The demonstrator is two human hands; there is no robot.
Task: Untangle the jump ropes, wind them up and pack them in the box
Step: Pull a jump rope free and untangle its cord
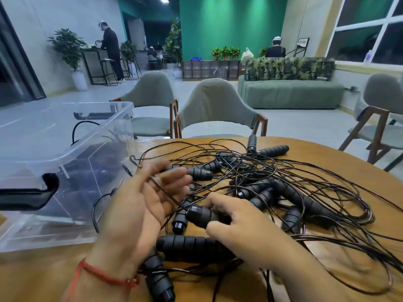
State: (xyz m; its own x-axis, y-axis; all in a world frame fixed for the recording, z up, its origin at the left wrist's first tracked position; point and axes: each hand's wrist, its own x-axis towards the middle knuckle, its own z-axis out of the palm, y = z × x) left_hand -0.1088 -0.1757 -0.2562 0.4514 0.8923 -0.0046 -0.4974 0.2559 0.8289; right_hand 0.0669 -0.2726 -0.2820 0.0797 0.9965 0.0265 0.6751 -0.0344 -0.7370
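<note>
Round wooden table (322, 149) bears tangled jump ropes (268, 184), clear box (72, 147) at left, grey chairs (216, 103) beyond; right hand (239, 227) grips a handle (199, 215), left hand (139, 197) spread loose.

Looks like an office lounge or café-style common room to me. There's a dark green accent wall (229, 29), a long green fabric sofa (290, 94), grey-green padded chairs with wooden frames (216, 105), a black bar counter (91, 62) with tall black stools (108, 66), leafy potted plants (67, 46) and a round wooden table (309, 147).
</note>
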